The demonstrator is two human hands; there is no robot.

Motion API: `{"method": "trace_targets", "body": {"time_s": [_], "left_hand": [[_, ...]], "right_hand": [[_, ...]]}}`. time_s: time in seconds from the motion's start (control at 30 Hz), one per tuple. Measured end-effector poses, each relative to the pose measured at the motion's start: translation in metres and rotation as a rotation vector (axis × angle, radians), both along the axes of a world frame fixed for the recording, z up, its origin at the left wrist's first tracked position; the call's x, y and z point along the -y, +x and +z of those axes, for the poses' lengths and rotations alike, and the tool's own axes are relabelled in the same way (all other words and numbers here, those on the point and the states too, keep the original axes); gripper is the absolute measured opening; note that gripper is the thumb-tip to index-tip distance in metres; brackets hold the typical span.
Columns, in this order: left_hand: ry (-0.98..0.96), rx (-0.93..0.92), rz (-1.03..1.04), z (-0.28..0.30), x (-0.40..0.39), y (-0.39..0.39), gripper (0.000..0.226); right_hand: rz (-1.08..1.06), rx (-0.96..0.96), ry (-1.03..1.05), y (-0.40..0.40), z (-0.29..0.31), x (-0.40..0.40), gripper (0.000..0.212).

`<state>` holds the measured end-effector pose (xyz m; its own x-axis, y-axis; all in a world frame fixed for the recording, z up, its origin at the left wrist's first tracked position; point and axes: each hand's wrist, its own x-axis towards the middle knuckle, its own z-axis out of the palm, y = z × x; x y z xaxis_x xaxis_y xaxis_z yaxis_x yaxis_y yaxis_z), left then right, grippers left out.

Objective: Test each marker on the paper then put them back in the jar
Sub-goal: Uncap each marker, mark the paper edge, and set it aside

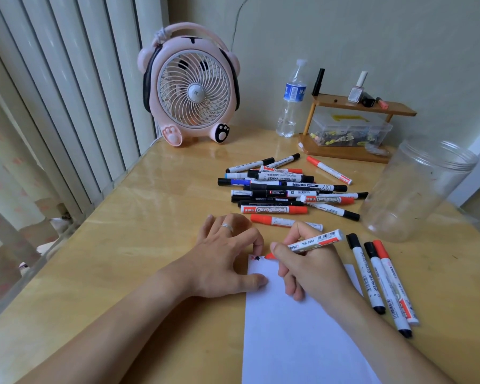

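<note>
**Red marker tip on paper, top edge**

Wooden table [139, 231] in a wall corner, pale blinds on the left. We see the white paper [297, 333] lying near the front edge, two small marks, one red and one black, at its top-left corner.

Right hand [313, 270] grips the red marker [311, 243] in a writing hold, thumb and fingers curled round the barrel. Long axis runs lower-left to upper-right: red tip points down-left and touches the paper's top edge, butt end points up-right toward the jar [416, 189].

Left hand [225, 259] lies flat, fingers relaxed and spread; thumb presses the paper's left edge, fingertips by its top-left corner. Ring on one finger.

Jar is clear, lid off, tipped with its mouth toward the upper right. We can't tell whether anything is inside.

Marker pile [286, 189] sits beyond the hands, mostly lying left-right, black, red and blue caps mixed. Three capped markers [380, 281] lie side by side just right of the paper, caps pointing away from us.

Pink fan [190, 87], water bottle [291, 98] and small wooden shelf [352, 128] stand at the back.
</note>
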<state>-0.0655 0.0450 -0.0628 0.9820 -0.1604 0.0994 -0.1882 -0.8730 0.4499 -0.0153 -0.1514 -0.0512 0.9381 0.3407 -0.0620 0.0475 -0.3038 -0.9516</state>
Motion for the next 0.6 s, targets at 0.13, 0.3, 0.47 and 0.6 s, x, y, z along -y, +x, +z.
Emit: {"method": "trace_targets", "body": {"time_s": [0.13,0.3,0.47,0.6], "left_hand": [[0.000,0.012,-0.004,0.0000,0.0002,0.0006,0.043],[-0.011,0.003,-0.005,0.0003,0.0004,0.0000,0.043],[-0.019,0.011,-0.015,0.0003,-0.0005,0.0003,0.043],[-0.019,0.020,-0.015,-0.0004,-0.0009,0.0002,0.041]], "right_hand": [[0.001,0.004,-0.011,0.0003,-0.0004,-0.0001,0.026],[-0.017,0.015,-0.019,0.0010,-0.0011,-0.0001,0.024],[0.014,0.018,-0.043,0.0002,-0.0005,0.0001,0.024],[-0.015,0.019,-0.044,0.0008,-0.0006,0.0008,0.023]]}}
